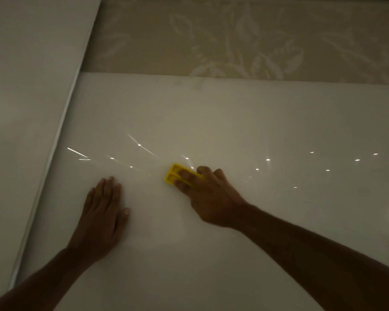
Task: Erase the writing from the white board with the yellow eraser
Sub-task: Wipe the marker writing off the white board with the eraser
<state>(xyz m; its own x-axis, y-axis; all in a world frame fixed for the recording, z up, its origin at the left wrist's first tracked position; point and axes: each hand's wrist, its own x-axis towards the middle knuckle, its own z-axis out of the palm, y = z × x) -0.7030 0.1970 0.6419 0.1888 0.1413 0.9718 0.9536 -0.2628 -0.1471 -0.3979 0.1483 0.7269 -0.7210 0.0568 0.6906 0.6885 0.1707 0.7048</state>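
Note:
The white board (256,122) fills most of the view, glossy and dim, with small light reflections across its middle. I see no writing on it. My right hand (208,194) presses the yellow eraser (173,173) against the board near the centre, fingers over its back so only its left end shows. My left hand (103,207) lies flat on the board to the left of the eraser, fingers together, holding nothing.
A pale metal frame edge (54,140) runs diagonally down the board's left side, with a plain wall panel (20,86) beyond it. Above the board's top edge is beige wallpaper (234,37) with a faint leaf pattern.

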